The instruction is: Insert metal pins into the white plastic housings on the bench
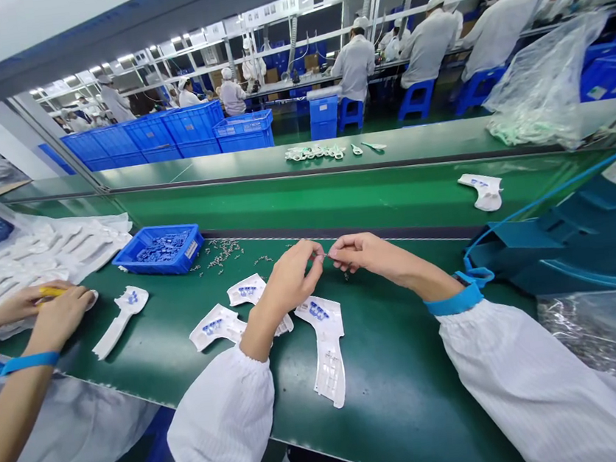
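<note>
My left hand (297, 268) and my right hand (362, 254) meet fingertip to fingertip above the green bench, both pinched closed. Whatever small piece lies between their fingers is too tiny to name. Just below them rests a white plastic shell half (328, 347) with blue parts in its wide end. Two similar shells, a nearer one (216, 326) and a farther one (246, 290), lie left of my left forearm, which partly covers them. Small metal pieces (224, 254) are scattered behind my left hand, and a few lie under my right fingers.
A blue tray (191, 255) of small blue parts stands at left. Beside it, a co-worker's hands (61, 307) hold something yellow near another shell (123, 319). One shell (484, 191) lies on the green strip behind. A teal bin (581, 237) and a bag of metal parts (603, 338) flank my right arm.
</note>
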`<act>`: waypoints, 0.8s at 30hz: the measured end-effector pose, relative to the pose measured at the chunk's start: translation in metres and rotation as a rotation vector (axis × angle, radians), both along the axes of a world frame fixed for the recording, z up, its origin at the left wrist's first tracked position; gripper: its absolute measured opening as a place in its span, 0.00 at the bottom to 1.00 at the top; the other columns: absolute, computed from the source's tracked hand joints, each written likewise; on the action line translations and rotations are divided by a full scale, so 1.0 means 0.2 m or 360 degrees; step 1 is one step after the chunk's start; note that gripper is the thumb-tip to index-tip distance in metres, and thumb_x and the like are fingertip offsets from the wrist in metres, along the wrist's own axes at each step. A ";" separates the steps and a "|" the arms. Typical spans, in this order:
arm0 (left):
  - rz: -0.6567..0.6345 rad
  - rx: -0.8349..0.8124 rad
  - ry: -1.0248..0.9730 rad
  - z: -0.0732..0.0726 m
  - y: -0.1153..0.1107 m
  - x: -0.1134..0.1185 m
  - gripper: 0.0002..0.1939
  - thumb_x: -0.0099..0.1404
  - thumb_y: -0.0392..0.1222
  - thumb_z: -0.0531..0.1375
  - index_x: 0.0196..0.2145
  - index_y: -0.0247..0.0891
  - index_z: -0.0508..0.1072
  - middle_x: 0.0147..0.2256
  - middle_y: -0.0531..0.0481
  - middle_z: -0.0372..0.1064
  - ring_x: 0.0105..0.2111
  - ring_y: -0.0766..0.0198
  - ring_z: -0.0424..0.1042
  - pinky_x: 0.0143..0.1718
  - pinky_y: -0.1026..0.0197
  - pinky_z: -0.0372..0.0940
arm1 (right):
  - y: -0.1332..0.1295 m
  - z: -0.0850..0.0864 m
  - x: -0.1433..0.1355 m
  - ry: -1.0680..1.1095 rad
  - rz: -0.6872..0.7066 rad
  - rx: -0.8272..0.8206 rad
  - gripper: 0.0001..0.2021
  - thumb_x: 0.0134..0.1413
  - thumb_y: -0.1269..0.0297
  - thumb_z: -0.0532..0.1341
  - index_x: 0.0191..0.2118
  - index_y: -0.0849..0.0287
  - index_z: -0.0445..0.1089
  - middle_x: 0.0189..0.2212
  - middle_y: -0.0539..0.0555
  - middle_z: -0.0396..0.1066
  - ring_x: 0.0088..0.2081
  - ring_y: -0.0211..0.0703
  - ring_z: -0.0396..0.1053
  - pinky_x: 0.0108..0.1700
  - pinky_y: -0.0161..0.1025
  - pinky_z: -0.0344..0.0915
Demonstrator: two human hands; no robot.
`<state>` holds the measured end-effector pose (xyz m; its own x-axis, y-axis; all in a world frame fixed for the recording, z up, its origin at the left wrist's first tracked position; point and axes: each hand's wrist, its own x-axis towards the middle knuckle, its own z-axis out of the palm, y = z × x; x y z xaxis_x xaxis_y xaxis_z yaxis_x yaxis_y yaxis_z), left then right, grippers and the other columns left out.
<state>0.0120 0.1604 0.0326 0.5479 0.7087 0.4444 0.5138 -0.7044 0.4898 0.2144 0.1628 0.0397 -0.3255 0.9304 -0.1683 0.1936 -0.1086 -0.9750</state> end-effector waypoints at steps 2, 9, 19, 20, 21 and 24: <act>0.0017 0.0000 -0.0007 0.00 0.00 0.00 0.05 0.72 0.37 0.50 0.41 0.41 0.65 0.39 0.49 0.67 0.39 0.61 0.68 0.42 0.59 0.62 | 0.00 -0.01 -0.01 -0.0044 0.0005 0.0096 0.14 0.48 0.53 0.67 0.32 0.59 0.71 0.28 0.52 0.72 0.29 0.37 0.66 0.32 0.36 0.62; 0.0100 -0.0026 -0.0075 -0.02 0.00 0.02 0.06 0.74 0.39 0.48 0.41 0.40 0.64 0.38 0.50 0.67 0.37 0.63 0.69 0.39 0.61 0.64 | -0.02 0.02 -0.02 -0.0329 -0.0075 0.0694 0.10 0.53 0.56 0.62 0.32 0.58 0.70 0.28 0.51 0.71 0.31 0.40 0.65 0.33 0.37 0.61; -0.0041 0.0112 0.0105 0.01 0.00 -0.02 0.08 0.73 0.40 0.54 0.46 0.43 0.71 0.44 0.49 0.72 0.46 0.60 0.71 0.48 0.59 0.64 | -0.03 0.07 -0.01 -0.0232 -0.0041 0.0221 0.09 0.45 0.57 0.64 0.29 0.58 0.72 0.24 0.50 0.69 0.28 0.38 0.63 0.30 0.36 0.58; -0.0042 0.0128 0.0132 0.00 0.01 -0.02 0.08 0.73 0.40 0.54 0.46 0.43 0.71 0.44 0.49 0.72 0.46 0.60 0.71 0.48 0.58 0.63 | -0.03 0.06 -0.01 -0.0235 -0.0055 0.0196 0.09 0.45 0.58 0.65 0.28 0.58 0.72 0.24 0.50 0.69 0.28 0.38 0.63 0.30 0.36 0.58; -0.0040 0.0142 0.0157 0.00 0.01 -0.02 0.08 0.73 0.40 0.54 0.46 0.42 0.71 0.44 0.49 0.72 0.46 0.59 0.71 0.48 0.58 0.63 | -0.03 0.06 -0.01 -0.0223 -0.0072 0.0171 0.08 0.44 0.58 0.65 0.28 0.58 0.72 0.24 0.50 0.69 0.28 0.38 0.62 0.30 0.36 0.58; -0.0029 0.0173 0.0207 -0.01 0.01 -0.02 0.08 0.73 0.42 0.54 0.46 0.42 0.72 0.43 0.49 0.73 0.45 0.59 0.71 0.47 0.57 0.62 | -0.02 0.05 -0.02 -0.0168 -0.0124 0.0089 0.07 0.42 0.60 0.66 0.26 0.58 0.72 0.24 0.50 0.69 0.28 0.37 0.62 0.31 0.37 0.60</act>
<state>0.0080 0.1630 0.0306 0.6181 0.6498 0.4423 0.5545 -0.7593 0.3407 0.2110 0.1580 0.0488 -0.2354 0.9611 -0.1447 0.2886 -0.0730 -0.9547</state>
